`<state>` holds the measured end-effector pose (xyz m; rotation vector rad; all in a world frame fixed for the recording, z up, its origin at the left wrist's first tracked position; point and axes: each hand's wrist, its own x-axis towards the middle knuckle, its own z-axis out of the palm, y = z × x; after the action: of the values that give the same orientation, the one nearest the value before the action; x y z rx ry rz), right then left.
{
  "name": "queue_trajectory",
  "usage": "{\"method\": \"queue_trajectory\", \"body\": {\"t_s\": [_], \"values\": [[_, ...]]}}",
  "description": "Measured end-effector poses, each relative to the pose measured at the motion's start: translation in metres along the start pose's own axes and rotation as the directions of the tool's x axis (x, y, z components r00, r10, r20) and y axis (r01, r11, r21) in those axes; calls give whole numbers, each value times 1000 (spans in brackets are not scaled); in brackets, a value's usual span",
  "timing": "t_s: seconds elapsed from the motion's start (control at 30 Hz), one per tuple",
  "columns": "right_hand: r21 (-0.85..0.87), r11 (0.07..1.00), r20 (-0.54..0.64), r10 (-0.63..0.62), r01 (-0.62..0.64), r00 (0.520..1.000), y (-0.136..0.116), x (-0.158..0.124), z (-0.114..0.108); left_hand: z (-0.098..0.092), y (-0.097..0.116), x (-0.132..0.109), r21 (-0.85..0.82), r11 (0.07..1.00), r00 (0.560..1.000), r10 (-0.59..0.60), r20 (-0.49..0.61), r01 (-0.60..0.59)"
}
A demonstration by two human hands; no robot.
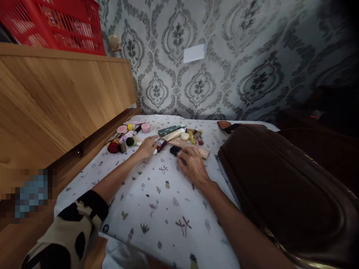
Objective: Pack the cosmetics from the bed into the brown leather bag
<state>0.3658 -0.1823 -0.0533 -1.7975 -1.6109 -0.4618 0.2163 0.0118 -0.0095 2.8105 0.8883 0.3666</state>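
Note:
My left hand (147,147) lies low over the cloth with its fingers stretched out, touching or just beside a dark red packet (161,145). A small white end pokes out under that hand; what it belongs to is hidden. My right hand (193,164) has its fingers curled round a small bottle with a black cap (175,150), the body mostly covered by the fingers. Behind the hands lie a dark green bottle (169,130), a cream tube (174,135), a round cream jar (184,136) and gold lipstick tubes (192,137). A flat beige piece (204,152) extends past my right hand.
Left of the hands are makeup brushes (113,147), a pink jar (146,127) and other cosmetics. A large dark brown bag (269,179) stands on the right. A wooden cabinet (67,97) with a red basket (75,30) borders the left; a patterned wall (199,87) rises behind.

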Motion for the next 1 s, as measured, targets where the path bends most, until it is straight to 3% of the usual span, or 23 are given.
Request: {"method": "queue_trajectory", "body": {"t_s": [0.13, 0.33, 0.63, 0.87, 1.0], "values": [[21, 999, -1, -38, 38, 999, -2, 1, -1, 5, 7, 14, 6, 996, 993, 84, 82, -85], [91, 988, -3, -126, 126, 992, -5, 0, -2, -10, 26, 20, 99, 987, 979, 106, 174, -124], [150, 982, 100, -130, 114, 986, -21, 1, -9, -31, 36, -19, 279, 959, 990, -74, 124, 37], [61, 993, 249, -116, 104, 961, -33, 3, -14, -25, 28, -53, 186, 982, 997, -10, 75, -4], [20, 1000, 350, -23, 17, 936, -38, 3, -21, -10, 16, -64, -43, 993, 991, 106, -81, -110]]}}
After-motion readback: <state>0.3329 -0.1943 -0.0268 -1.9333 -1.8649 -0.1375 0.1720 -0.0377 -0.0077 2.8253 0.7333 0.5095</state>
